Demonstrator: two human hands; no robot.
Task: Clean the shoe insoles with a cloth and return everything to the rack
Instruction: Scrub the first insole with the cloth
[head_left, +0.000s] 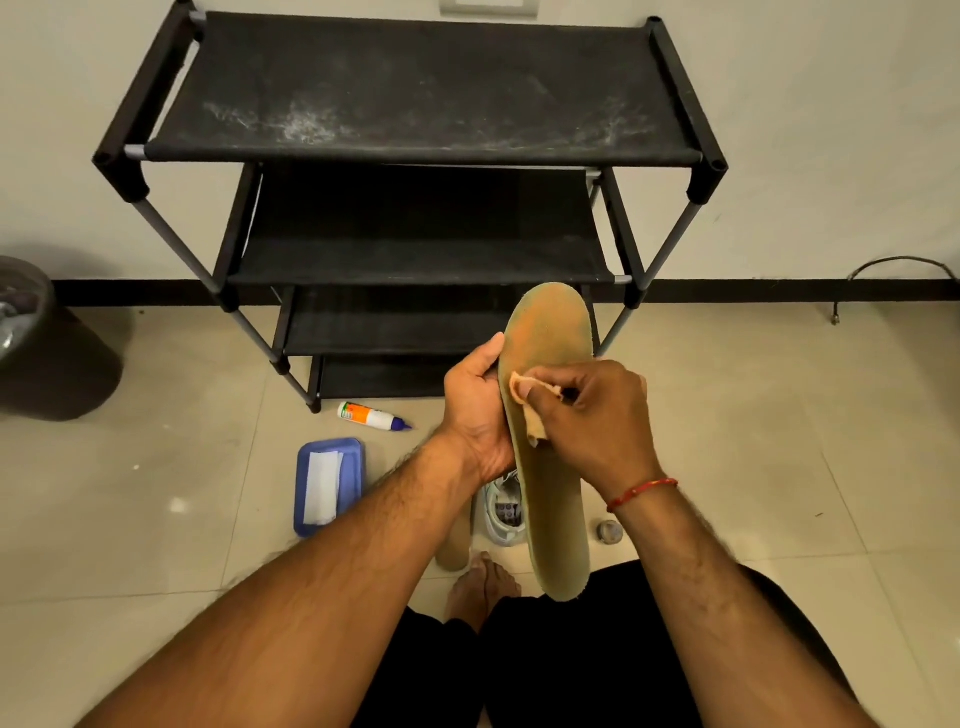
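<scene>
A long tan insole (553, 332) with orange and green staining is held upright in front of me. My left hand (475, 410) grips its left edge at mid-length. My right hand (597, 415) pinches a small peach cloth (524, 389) and presses it against the insole's face. A second tan insole (456, 540) lies on the floor beneath my left wrist, partly hidden. Beside it a light-coloured shoe (503, 512) stands on the tiles, mostly covered by the held insole. The black shoe rack (415, 93) stands against the wall ahead with bare, dusty shelves.
On the tiled floor lie a white bottle with a blue cap (371, 415), a blue tray holding a white wipe (328, 483), and a small round cap (609, 531). A dark bin (47, 338) stands at left. A bent wire (904, 265) sits by the right wall.
</scene>
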